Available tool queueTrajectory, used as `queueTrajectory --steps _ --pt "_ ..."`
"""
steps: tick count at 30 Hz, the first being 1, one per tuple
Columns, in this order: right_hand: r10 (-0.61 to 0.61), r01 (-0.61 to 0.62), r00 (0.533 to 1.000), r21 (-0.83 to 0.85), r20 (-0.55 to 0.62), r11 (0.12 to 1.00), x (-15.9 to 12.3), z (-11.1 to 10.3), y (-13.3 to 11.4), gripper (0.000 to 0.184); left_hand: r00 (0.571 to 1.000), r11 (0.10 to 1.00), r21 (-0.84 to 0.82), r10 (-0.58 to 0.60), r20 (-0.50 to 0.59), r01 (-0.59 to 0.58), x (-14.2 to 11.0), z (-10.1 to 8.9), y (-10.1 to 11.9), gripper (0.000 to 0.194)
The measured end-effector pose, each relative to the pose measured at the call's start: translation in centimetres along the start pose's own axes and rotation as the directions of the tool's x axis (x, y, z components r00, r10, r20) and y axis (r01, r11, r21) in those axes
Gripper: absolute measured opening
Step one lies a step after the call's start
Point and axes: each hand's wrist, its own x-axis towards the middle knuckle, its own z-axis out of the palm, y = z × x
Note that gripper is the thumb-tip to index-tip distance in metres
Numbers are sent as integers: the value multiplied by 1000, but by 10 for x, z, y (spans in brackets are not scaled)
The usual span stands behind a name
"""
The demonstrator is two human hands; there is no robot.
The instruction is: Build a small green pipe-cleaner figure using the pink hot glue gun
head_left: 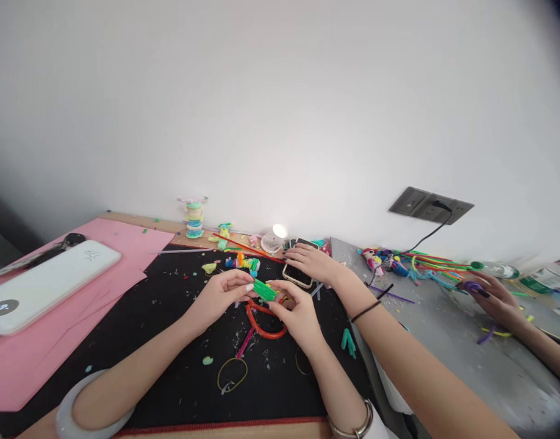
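A short bundle of green pipe cleaners (pixel 264 290) is stretched between my two hands, just above the black mat (pixel 170 360). My left hand (pixel 224 296) pinches its left end between thumb and fingers. At its right end, my right hand (pixel 296 308) is closed on it with thumb and fingertips. Orange-red loops (pixel 266 332), which look like scissor handles, lie just below, partly hidden by my right hand. A magenta pipe cleaner piece (pixel 246 343) and a yellowish rubber band (pixel 232 374) lie nearer to me.
Another person's hand (pixel 310 259) rests on a phone (pixel 298 271), the forearm crossing at my right. A further hand (pixel 495 299) holds something purple. Left are pink paper (pixel 46 360) and a white power bank (pixel 55 286). A paper cup (pixel 274 238) stands by the wall.
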Motion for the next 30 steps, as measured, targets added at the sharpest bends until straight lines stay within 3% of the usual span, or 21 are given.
queueTrajectory --steps 9,20,30 --pt "78 -79 997 70 11 994 1 1 2 22 998 996 53 65 11 -66 -2 2 1 35" --pt "65 -68 997 65 45 996 1 -1 2 26 985 989 126 58 163 -79 0 2 -5 23" --pt "122 -140 987 201 101 969 2 -1 -6 24 986 984 143 90 142 -111 -2 2 -5 19"
